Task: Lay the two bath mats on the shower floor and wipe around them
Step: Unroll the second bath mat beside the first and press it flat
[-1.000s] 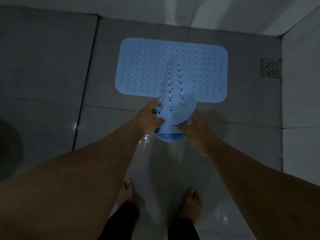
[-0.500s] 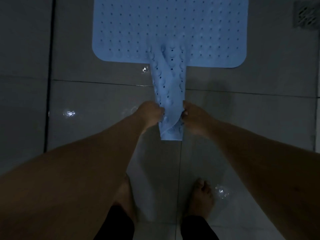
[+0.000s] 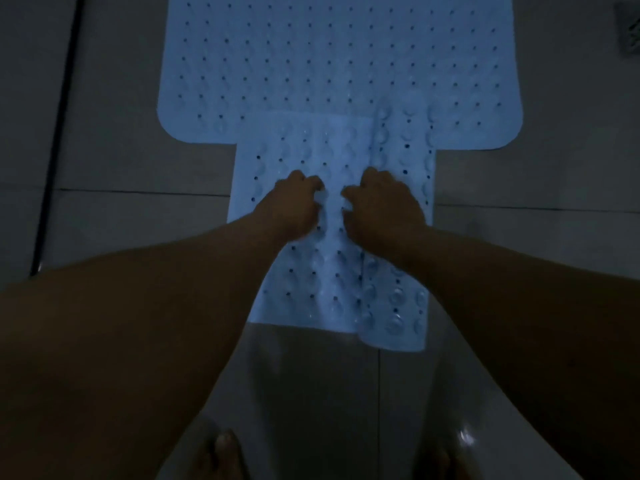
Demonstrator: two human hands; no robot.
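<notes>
A light blue perforated bath mat (image 3: 339, 64) lies flat across the far part of the grey tiled floor. A second blue mat (image 3: 311, 278) lies lengthwise toward me, its far end overlapping the first mat's near edge. Its right strip (image 3: 401, 306) is folded over, suction cups facing up. My left hand (image 3: 294, 202) and my right hand (image 3: 384, 202) rest side by side on the middle of this second mat, fingers curled and pinching its surface.
A square floor drain (image 3: 628, 29) sits at the far right edge. Dark grout lines cross the floor, one running down the left (image 3: 59, 140). My bare toes (image 3: 221, 452) show at the bottom. Wet patches shine on the tiles near my feet.
The second mat, held up as a narrow folded strip before, has come down onto the floor and spread mostly open. Both hands moved forward onto its middle, and the view came closer.
</notes>
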